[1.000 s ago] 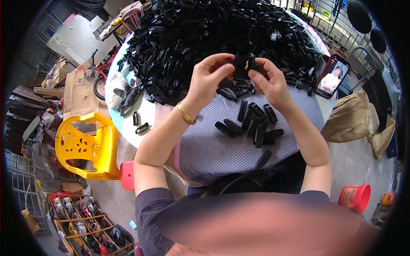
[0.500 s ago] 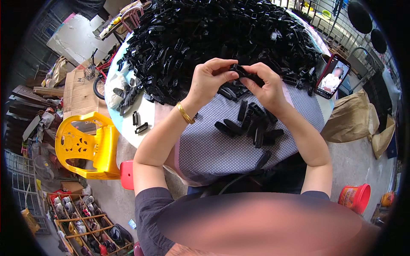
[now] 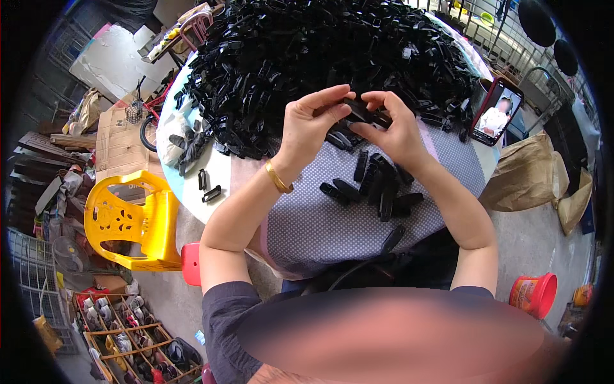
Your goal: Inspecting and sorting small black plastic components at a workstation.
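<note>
My left hand (image 3: 313, 121), with a gold bangle on its wrist, pinches a small black oblong plastic piece (image 3: 358, 111) between thumb and fingers. My right hand (image 3: 395, 128) curls its thumb and fingers round the piece's other end; whether it is one part or two joined is too dark to tell. Both hands are held above the near edge of a large heap of similar black plastic pieces (image 3: 332, 51). Below them, a small pile of black oblong pieces (image 3: 384, 185) lies on a grey patterned cloth (image 3: 300, 217).
The heap covers the far part of a round table (image 3: 185, 192). Dark gloves (image 3: 192, 147) and two loose black frames lie at left. A phone (image 3: 497, 112) stands at right. Around the table are a yellow chair (image 3: 160, 224), red stool (image 3: 191, 264), red bucket (image 3: 534, 296) and shoe rack (image 3: 121, 333).
My right hand's thumb and index finger have spread wider around the black piece. The left fingers have shifted slightly, and the piece shows more of its flat side.
</note>
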Motion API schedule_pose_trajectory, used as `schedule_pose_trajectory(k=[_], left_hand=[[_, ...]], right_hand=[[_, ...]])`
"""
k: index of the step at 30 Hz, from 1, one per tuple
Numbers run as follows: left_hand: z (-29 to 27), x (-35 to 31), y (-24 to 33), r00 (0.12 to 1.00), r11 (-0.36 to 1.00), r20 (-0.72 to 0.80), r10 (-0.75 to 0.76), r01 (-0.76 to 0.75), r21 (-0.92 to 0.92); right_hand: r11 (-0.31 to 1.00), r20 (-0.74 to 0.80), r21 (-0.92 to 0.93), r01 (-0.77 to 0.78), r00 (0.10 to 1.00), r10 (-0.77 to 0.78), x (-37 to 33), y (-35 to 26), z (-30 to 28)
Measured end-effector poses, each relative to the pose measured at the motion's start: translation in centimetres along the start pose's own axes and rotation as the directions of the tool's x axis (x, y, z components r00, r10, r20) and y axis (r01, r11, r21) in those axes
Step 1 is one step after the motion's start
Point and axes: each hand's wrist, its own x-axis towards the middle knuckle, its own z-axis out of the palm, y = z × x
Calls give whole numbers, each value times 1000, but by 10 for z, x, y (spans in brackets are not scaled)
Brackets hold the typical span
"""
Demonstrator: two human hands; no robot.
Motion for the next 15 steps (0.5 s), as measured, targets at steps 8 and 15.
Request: schedule_pose_trajectory(k=[8,15], left_hand=[[-5,4,-1,976,982,180,-120,144,-125],[-4,1,-4,976,1000,216,18,-14,-24]], right_hand=[[998,201,22,66,977,-69,0,6,-7],[967,128,-50,249,962,-241,-3,2,-6]])
